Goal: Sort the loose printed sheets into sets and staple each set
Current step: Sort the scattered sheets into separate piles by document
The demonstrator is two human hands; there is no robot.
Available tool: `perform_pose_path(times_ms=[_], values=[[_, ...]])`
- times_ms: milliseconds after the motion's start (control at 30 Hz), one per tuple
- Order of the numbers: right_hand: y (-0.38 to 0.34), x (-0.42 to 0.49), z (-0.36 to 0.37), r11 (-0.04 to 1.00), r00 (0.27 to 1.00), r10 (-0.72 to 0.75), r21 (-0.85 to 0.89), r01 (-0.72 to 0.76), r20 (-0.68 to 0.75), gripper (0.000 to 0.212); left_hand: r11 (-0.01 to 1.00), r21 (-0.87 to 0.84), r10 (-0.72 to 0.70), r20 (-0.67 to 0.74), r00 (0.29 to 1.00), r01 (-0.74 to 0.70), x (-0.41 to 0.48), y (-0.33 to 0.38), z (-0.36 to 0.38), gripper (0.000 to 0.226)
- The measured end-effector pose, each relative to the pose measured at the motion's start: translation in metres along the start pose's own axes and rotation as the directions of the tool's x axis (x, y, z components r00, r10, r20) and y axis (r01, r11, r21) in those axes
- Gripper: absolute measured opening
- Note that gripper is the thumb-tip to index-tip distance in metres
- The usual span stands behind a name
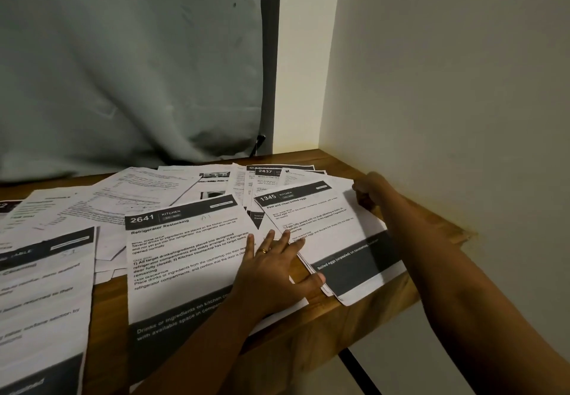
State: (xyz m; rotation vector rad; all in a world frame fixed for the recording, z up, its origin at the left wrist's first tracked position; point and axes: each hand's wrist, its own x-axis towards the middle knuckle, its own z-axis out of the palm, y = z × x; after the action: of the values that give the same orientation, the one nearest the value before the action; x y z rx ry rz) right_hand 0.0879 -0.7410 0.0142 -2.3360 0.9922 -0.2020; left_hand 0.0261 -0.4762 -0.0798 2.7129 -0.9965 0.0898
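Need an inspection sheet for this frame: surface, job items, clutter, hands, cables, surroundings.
Surface: wooden table in a wall corner, mostly covered in paper.
Job's things: loose printed sheets fanned across the table. Sheet 2641, "Refrigerator Restocking", lies in front. The 1345 stack lies at the right, reaching the table's edge. No stapler seen.
Clutter: nothing seen.
Grippers: left hand lies flat, fingers straight, pressing on sheet 2641 and the 1345 stack. Right hand pinches the stack's far corner.
Cables: nothing seen.
Surroundings: grey curtain behind the table, cream wall at the right.
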Motion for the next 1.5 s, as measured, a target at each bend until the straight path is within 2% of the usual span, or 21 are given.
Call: perform_pose_path(times_ms=[133, 300, 400, 500, 600, 700, 767, 833, 867, 900, 967, 1033, 1100, 1200, 1267, 1400, 1500], values=[[-0.006, 0.013, 0.005, 0.997, 0.994, 0.077, -0.023, -0.076, 0.083, 0.030, 0.998, 0.061, 0.023, -0.100, 0.995, -0.017, -0.003, 0.002, 0.002, 0.097], [-0.008, 0.018, 0.007, 0.983, 0.959, 0.181, -0.022, -0.180, 0.218, 0.033, 0.998, 0.047, 0.044, -0.167, 0.985, -0.037, -0.004, 0.001, 0.006, 0.101], [-0.014, 0.019, 0.009, 0.987, 0.979, 0.105, -0.139, -0.081, 0.175, 0.022, 0.998, 0.059, 0.048, -0.173, 0.984, -0.038, -0.004, 0.001, 0.007, 0.101], [-0.017, 0.016, 0.008, 0.958, 0.993, 0.010, -0.286, 0.023, 0.113, 0.035, 0.998, 0.058, 0.046, -0.175, 0.984, -0.037, -0.004, 0.001, 0.008, 0.101], [-0.018, 0.018, 0.010, 0.936, 0.992, -0.013, -0.346, 0.057, 0.127, 0.026, 0.998, 0.055, 0.039, -0.152, 0.988, -0.031, -0.004, 0.001, 0.006, 0.102], [-0.012, 0.022, 0.011, 0.977, 0.993, 0.006, -0.214, 0.020, 0.118, 0.044, 0.998, 0.054, 0.042, -0.150, 0.988, -0.034, -0.004, 0.001, 0.005, 0.102], [-0.009, 0.026, 0.008, 1.000, 0.989, 0.022, 0.014, -0.024, 0.148, 0.051, 0.998, 0.047, 0.044, -0.161, 0.986, -0.037, -0.004, 0.001, 0.005, 0.102], [-0.006, 0.030, 0.006, 0.959, 0.988, 0.034, 0.275, -0.076, 0.153, 0.034, 0.998, 0.041, 0.043, -0.162, 0.986, -0.037, -0.004, 0.002, 0.005, 0.102], [-0.004, 0.033, 0.006, 0.900, 0.988, 0.036, 0.426, -0.097, 0.149, 0.023, 0.998, 0.048, 0.043, -0.148, 0.988, -0.036, -0.004, 0.002, 0.003, 0.102], [-0.003, 0.033, 0.004, 0.827, 0.992, 0.020, 0.555, -0.086, 0.124, 0.014, 0.998, 0.055, 0.041, -0.128, 0.991, -0.034, -0.004, 0.002, 0.004, 0.103], [-0.006, 0.030, -0.001, 0.710, 0.998, -0.037, 0.704, -0.007, 0.046, 0.020, 0.999, 0.033, 0.036, -0.137, 0.990, -0.032, -0.004, 0.002, 0.005, 0.103], [-0.018, 0.018, -0.012, 0.654, 0.995, -0.083, 0.750, 0.100, -0.060, 0.020, 0.999, 0.009, 0.045, -0.216, 0.975, -0.044, -0.004, 0.002, 0.007, 0.098], [-0.033, 0.014, -0.028, 0.592, 0.970, -0.080, 0.772, 0.231, -0.230, 0.015, 0.999, 0.016, 0.047, -0.248, 0.968, -0.045, -0.004, 0.003, 0.006, 0.096], [-0.050, 0.012, -0.054, 0.426, 0.888, -0.099, 0.787, 0.446, -0.449, 0.015, 1.000, 0.027, 0.009, -0.088, 0.996, -0.006, -0.004, 0.003, 0.003, 0.100], [-0.056, 0.012, -0.070, 0.355, 0.833, -0.112, 0.761, 0.543, -0.542, 0.018, 1.000, 0.015, -0.003, -0.045, 0.999, 0.004, -0.004, 0.003, -0.001, 0.095], [-0.069, -0.004, -0.105, 0.321, 0.723, -0.085, 0.668, 0.672, -0.686, 0.027, 1.000, -0.004, -0.002, -0.004, 1.000, 0.002, -0.003, 0.002, -0.003, 0.087], [-0.068, -0.005, -0.126, 0.382, 0.676, -0.065, 0.608, 0.696, -0.734, 0.029, 0.999, -0.046, 0.004, -0.015, 1.000, -0.005, -0.005, 0.002, -0.004, 0.091]])
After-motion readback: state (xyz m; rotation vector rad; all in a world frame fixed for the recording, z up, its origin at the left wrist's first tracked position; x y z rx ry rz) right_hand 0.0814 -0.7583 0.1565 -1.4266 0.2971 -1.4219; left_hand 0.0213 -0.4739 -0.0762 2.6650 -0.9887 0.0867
